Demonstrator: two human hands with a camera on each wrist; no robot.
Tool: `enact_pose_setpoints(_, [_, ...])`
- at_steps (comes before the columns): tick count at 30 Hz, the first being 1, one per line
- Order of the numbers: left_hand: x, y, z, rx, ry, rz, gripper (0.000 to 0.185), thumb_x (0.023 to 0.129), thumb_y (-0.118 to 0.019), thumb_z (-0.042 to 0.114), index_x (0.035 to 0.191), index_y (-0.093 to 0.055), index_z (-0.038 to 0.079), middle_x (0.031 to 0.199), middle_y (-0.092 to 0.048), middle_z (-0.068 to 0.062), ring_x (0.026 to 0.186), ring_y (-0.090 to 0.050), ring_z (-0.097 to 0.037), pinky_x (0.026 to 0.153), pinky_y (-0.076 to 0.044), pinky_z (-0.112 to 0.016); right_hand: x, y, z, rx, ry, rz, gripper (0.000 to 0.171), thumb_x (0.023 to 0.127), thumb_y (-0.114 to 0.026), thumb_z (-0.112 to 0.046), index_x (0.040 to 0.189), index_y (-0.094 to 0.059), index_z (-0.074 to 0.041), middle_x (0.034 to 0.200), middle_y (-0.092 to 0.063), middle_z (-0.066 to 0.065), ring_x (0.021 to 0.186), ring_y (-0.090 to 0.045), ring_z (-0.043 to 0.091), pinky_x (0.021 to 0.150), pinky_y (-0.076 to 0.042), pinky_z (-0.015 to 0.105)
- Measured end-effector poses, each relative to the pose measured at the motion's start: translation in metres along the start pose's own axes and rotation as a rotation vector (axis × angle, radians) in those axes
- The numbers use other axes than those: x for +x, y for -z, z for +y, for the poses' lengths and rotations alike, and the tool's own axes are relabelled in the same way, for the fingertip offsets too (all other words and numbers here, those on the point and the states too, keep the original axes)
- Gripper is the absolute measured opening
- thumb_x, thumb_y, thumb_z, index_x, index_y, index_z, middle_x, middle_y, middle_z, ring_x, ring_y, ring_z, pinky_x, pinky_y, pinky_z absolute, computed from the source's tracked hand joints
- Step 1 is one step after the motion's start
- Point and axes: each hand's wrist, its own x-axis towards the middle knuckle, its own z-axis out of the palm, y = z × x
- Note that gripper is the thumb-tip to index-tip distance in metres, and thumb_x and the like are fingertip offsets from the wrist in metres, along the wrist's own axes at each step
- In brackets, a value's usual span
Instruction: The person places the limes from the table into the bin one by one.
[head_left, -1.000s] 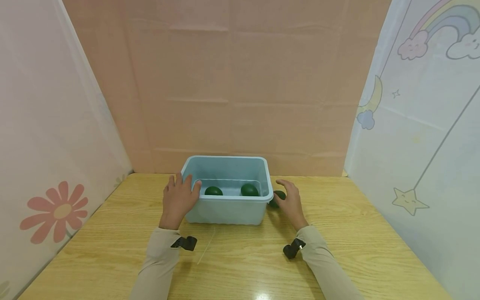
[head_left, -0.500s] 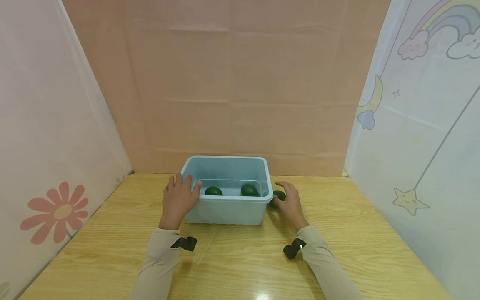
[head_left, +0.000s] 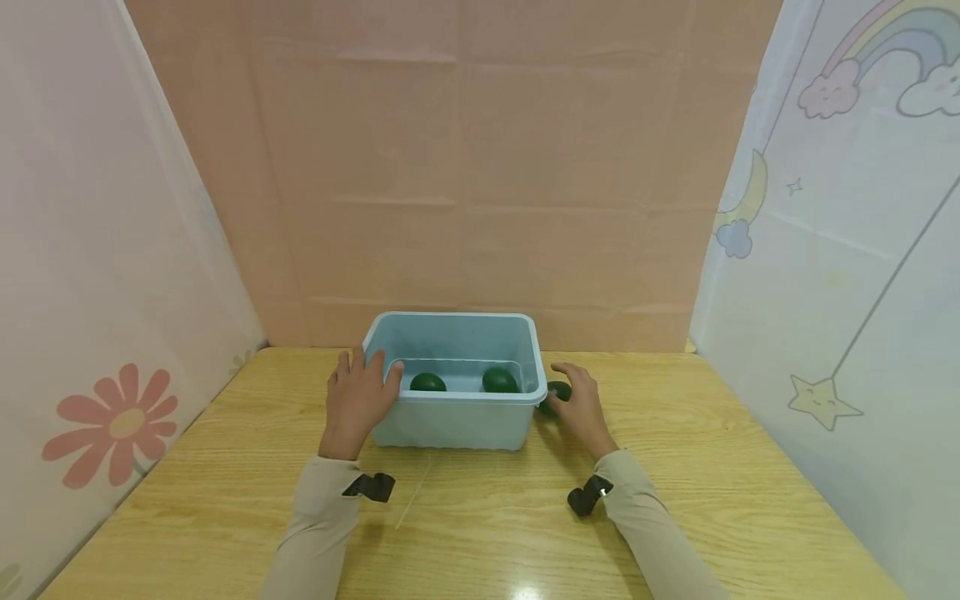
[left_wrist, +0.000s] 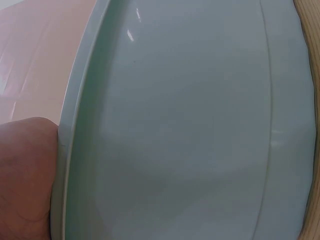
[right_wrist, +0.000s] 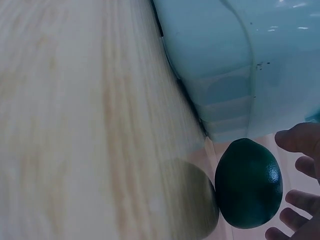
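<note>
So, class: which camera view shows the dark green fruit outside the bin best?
The right wrist view: the fruit fills the frame, whole, on the table by the fingers. The head view shows it small, half hidden behind the right hand. The left wrist view shows none.

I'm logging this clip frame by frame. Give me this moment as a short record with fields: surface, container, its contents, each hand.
surface: wooden table
container: light blue bin, open top, standing on the table
contents: two dark green balls, one left, one right
outside the bin: third green ball on the table by the bin's right wall
left hand: fingers straight, flat against the bin's left wall, thumb on the rim
right hand: open, fingers spread around the third ball; contact cannot be told
</note>
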Motion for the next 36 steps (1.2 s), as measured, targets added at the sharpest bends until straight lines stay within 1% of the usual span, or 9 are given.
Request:
enact_pose_setpoints(5, [-0.0004, 0.0002, 0.0006, -0.006, 0.006, -0.003, 0.059, 0.107, -0.037, 0.039, 0.147, -0.044, -0.004, 0.156, -0.023, -0.036, 0.144, -0.013, -0.056, 0.111, -0.022, -0.069, 0.0012, -0.0006, 0.0017, -0.003, -0.012, -0.014, 0.051, 0.09, -0.073, -0.003, 0.136, -0.054, 0.004, 0.143, -0.048, 0.026, 0.136, -0.037, 0.045, 0.113, -0.027, 0.061])
enact_pose_setpoints(15, [-0.0018, 0.0004, 0.002, -0.001, 0.005, 0.012, 0.058, 0.107, -0.039, 0.037, 0.146, -0.045, -0.004, 0.155, -0.024, -0.036, 0.144, -0.015, -0.057, 0.11, -0.023, -0.07, 0.0038, -0.0035, 0.0037, 0.003, -0.045, -0.034, 0.052, 0.091, -0.072, -0.003, 0.138, -0.053, 0.003, 0.145, -0.046, 0.026, 0.138, -0.035, 0.045, 0.114, -0.025, 0.061])
enact_pose_setpoints(20, [-0.0022, 0.0008, 0.0023, 0.005, 0.005, 0.011, 0.058, 0.106, -0.039, 0.038, 0.146, -0.046, -0.003, 0.155, -0.025, -0.036, 0.144, -0.017, -0.056, 0.11, -0.023, -0.069, 0.0051, -0.0041, 0.0033, 0.004, -0.065, -0.061, 0.053, 0.09, -0.073, -0.005, 0.139, -0.052, 0.003, 0.147, -0.044, 0.027, 0.139, -0.032, 0.046, 0.114, -0.024, 0.062])
enact_pose_setpoints(25, [-0.002, -0.0001, 0.0013, 0.004, -0.001, 0.018, 0.058, 0.106, -0.039, 0.038, 0.146, -0.046, -0.003, 0.155, -0.026, -0.036, 0.143, -0.016, -0.057, 0.109, -0.024, -0.07, 0.0062, -0.004, 0.0036, -0.002, -0.059, -0.082, 0.055, 0.09, -0.074, -0.006, 0.139, -0.052, 0.005, 0.146, -0.044, 0.029, 0.138, -0.032, 0.048, 0.114, -0.025, 0.063])
enact_pose_setpoints(32, [-0.0008, -0.0006, 0.0, 0.005, -0.002, 0.014, 0.058, 0.107, -0.038, 0.039, 0.146, -0.045, -0.003, 0.155, -0.024, -0.037, 0.144, -0.015, -0.057, 0.11, -0.023, -0.07, 0.0058, -0.0056, 0.005, -0.012, -0.033, -0.075, 0.054, 0.089, -0.073, -0.005, 0.136, -0.053, 0.007, 0.142, -0.047, 0.03, 0.135, -0.036, 0.049, 0.111, -0.026, 0.064])
enact_pose_setpoints(36, [-0.0008, -0.0008, -0.0003, 0.004, -0.003, 0.012, 0.058, 0.107, -0.038, 0.039, 0.146, -0.045, -0.004, 0.155, -0.024, -0.036, 0.144, -0.015, -0.057, 0.11, -0.023, -0.07, 0.0057, -0.0065, 0.005, -0.007, -0.045, -0.085, 0.053, 0.089, -0.073, -0.005, 0.137, -0.053, 0.007, 0.141, -0.049, 0.03, 0.135, -0.036, 0.049, 0.111, -0.027, 0.063])
